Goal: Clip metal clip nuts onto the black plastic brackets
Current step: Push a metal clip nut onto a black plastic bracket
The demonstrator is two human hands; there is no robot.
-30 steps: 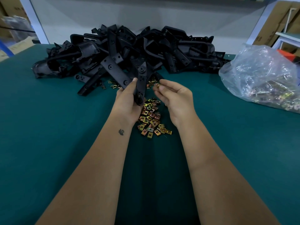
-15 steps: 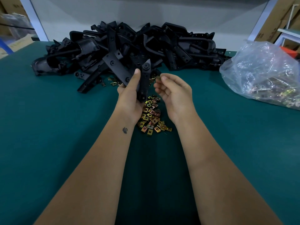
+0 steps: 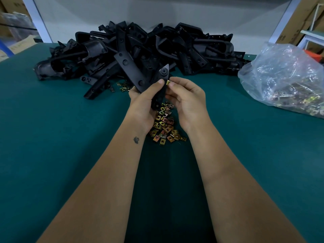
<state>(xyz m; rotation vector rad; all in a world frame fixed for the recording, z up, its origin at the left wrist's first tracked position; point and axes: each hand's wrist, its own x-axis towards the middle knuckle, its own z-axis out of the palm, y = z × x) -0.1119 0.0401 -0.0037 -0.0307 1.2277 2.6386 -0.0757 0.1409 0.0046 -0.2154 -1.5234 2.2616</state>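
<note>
Left hand (image 3: 142, 104) grips black bracket (image 3: 160, 81), frame centre, above loose clips (image 3: 164, 125) on worktop (image 3: 52, 137). Right hand (image 3: 187, 100) fingers pinch clip (image 3: 168, 82) at bracket edge. Risk: skewed entry, clip slips, drops among the loose clips.

Dim overall, lit softly from above and behind. Cast a dark shadow band between the forearms on the green mat (image 3: 52, 155). Lost nearly all detail in the black bracket pile (image 3: 140, 50). Caught pale glare on the plastic bag (image 3: 284, 76). Bent straight lines at the wide-angle edges; softened the corners.
</note>
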